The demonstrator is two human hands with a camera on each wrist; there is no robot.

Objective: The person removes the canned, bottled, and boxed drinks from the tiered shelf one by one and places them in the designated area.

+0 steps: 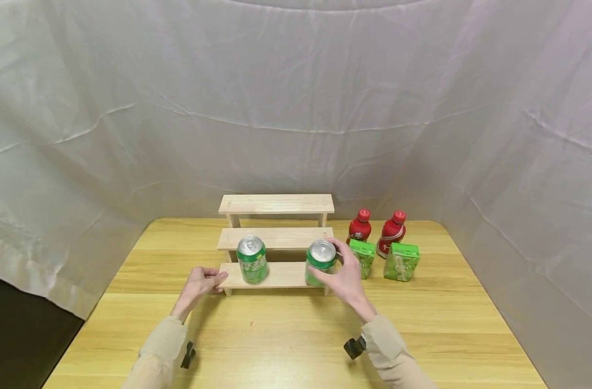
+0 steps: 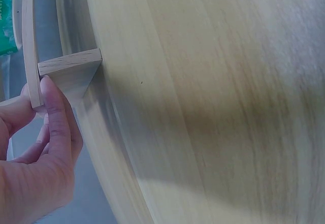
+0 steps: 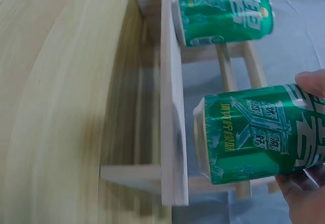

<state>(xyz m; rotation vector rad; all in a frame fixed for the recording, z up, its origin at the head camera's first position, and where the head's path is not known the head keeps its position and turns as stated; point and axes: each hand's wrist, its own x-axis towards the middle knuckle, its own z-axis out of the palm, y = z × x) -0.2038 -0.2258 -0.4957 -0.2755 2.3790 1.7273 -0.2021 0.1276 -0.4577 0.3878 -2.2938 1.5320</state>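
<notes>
My left hand (image 1: 200,283) pinches the left end of the lowest board of a three-tier wooden shelf (image 1: 286,274); the left wrist view shows the thumb above and fingers beneath. Standing upright on that board, left of its middle, is a green soda can (image 1: 253,265). My right hand (image 1: 346,274) grips a second green soda can (image 3: 254,135) round its upper part. This can is upright over the right end of the lowest board. A narrow gap shows between its base and the board in the right wrist view.
Right of the shelf stand two red bottles (image 1: 392,232) with red caps. Two green drink cartons (image 1: 401,262) are in front of them. The shelf's upper boards (image 1: 276,203) rise stepwise towards a grey-white curtain (image 1: 296,108) behind the wooden table (image 1: 286,346).
</notes>
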